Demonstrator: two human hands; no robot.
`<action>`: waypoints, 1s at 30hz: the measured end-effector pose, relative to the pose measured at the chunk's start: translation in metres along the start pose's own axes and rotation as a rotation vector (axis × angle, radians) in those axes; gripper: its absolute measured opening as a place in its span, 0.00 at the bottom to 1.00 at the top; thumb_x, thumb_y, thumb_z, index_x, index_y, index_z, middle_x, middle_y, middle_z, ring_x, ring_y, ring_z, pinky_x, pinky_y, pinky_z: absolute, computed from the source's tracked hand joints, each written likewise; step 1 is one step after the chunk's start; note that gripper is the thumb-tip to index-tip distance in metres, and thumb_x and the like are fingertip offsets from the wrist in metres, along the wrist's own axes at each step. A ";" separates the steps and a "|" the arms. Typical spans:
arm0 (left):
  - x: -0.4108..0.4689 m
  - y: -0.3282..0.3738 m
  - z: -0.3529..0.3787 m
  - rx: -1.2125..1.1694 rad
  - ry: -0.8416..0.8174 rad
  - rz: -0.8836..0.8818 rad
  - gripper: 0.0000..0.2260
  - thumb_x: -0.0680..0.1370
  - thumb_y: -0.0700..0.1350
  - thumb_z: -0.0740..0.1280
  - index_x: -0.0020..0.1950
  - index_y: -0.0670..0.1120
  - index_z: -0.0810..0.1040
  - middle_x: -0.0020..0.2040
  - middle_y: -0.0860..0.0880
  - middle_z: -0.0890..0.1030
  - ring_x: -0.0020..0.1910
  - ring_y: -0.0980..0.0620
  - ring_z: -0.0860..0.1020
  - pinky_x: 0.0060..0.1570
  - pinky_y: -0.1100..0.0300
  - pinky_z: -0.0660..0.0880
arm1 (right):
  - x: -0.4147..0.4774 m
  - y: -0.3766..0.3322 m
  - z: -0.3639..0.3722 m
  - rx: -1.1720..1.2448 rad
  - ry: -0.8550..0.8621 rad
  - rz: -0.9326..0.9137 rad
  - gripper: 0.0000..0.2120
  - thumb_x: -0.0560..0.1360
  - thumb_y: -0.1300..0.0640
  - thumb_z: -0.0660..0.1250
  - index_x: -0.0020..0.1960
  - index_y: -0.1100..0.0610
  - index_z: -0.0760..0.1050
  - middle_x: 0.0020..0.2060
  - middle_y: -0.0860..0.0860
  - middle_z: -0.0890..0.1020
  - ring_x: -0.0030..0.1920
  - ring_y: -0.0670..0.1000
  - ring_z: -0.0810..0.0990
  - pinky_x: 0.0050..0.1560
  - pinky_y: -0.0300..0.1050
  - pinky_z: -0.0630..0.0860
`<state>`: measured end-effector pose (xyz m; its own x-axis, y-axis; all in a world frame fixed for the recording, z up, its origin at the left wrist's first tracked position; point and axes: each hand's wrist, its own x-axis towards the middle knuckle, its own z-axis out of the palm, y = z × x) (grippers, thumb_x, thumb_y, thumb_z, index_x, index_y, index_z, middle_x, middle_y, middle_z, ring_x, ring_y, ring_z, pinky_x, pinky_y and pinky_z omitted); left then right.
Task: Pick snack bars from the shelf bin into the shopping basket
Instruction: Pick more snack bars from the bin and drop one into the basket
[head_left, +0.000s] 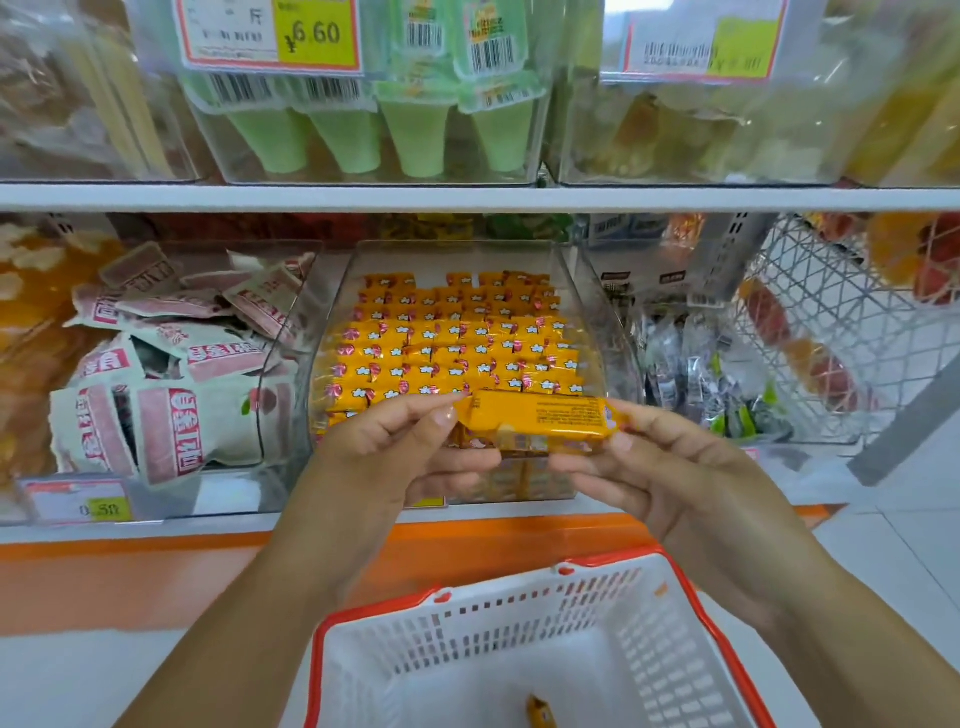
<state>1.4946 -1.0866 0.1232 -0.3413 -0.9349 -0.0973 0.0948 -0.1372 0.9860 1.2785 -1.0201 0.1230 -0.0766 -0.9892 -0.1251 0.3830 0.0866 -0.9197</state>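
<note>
Hands (400, 447) hold snack bar (540, 421); basket (685, 649) holds one.

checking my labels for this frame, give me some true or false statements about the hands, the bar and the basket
1. The left hand and the right hand each pinch one end of the same snack bar. True.
2. The shopping basket has nothing in it. False: one yellow bar lies on its floor.
3. The clear bin behind the hands is almost out of stock. False: rows of yellow bars fill it.
4. Pink-and-white packets lie in the compartment to the left of the clear bin. True.
</note>
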 end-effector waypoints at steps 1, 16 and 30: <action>0.000 0.001 0.000 0.027 0.020 0.000 0.10 0.76 0.47 0.64 0.54 0.46 0.80 0.43 0.42 0.86 0.45 0.45 0.86 0.45 0.58 0.83 | 0.000 0.001 0.000 -0.023 -0.009 -0.007 0.16 0.72 0.63 0.65 0.58 0.62 0.79 0.54 0.61 0.84 0.53 0.60 0.84 0.51 0.46 0.82; -0.006 -0.002 0.009 0.166 0.132 0.183 0.03 0.80 0.38 0.64 0.49 0.45 0.73 0.38 0.46 0.85 0.37 0.48 0.85 0.29 0.63 0.78 | 0.002 0.007 0.004 -0.217 0.176 -0.255 0.09 0.66 0.55 0.72 0.44 0.55 0.75 0.41 0.56 0.84 0.38 0.61 0.85 0.41 0.46 0.82; -0.002 -0.001 -0.009 0.095 0.072 0.100 0.10 0.75 0.36 0.68 0.52 0.47 0.83 0.41 0.45 0.86 0.43 0.46 0.86 0.43 0.62 0.82 | 0.006 0.009 -0.002 -0.225 0.050 -0.164 0.27 0.52 0.38 0.83 0.46 0.50 0.83 0.47 0.59 0.85 0.45 0.59 0.86 0.51 0.46 0.82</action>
<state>1.5035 -1.0873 0.1214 -0.2664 -0.9638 -0.0042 0.0347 -0.0140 0.9993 1.2800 -1.0247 0.1136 -0.1677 -0.9857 0.0190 0.1481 -0.0442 -0.9880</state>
